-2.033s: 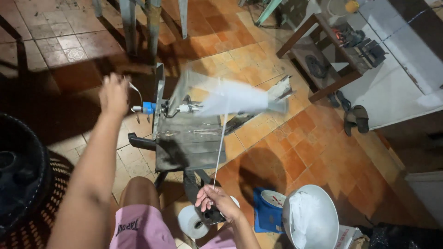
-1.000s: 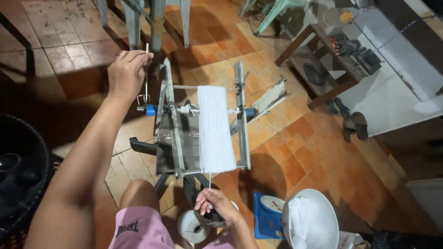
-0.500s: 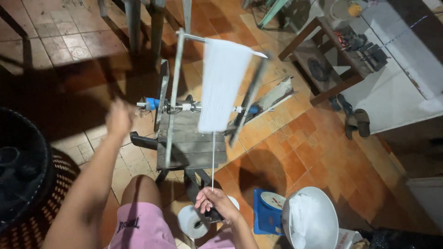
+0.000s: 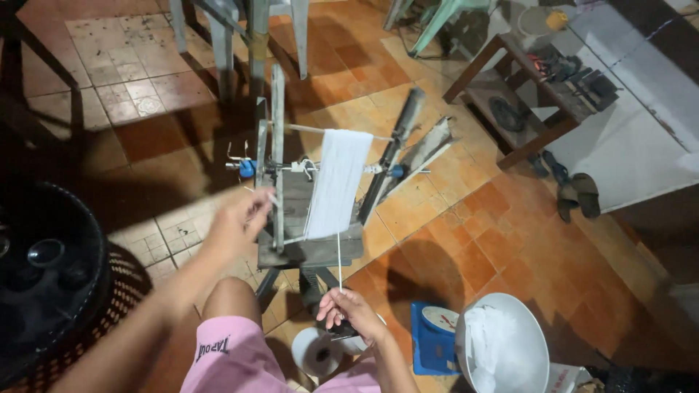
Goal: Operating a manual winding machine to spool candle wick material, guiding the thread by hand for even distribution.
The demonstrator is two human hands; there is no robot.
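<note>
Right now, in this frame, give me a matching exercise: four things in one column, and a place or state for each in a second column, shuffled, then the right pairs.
Things:
1. left hand
2. right hand
3. white bowl
4. sandals

Places or states:
A. on the floor tiles beside the low wooden table
B. pinching the white thread below the reel
C. at the side bar of the wooden winding reel
D. on the floor beside the blue scale, with white material inside

Pairs: 1-C, 2-B, 3-D, 4-A
</note>
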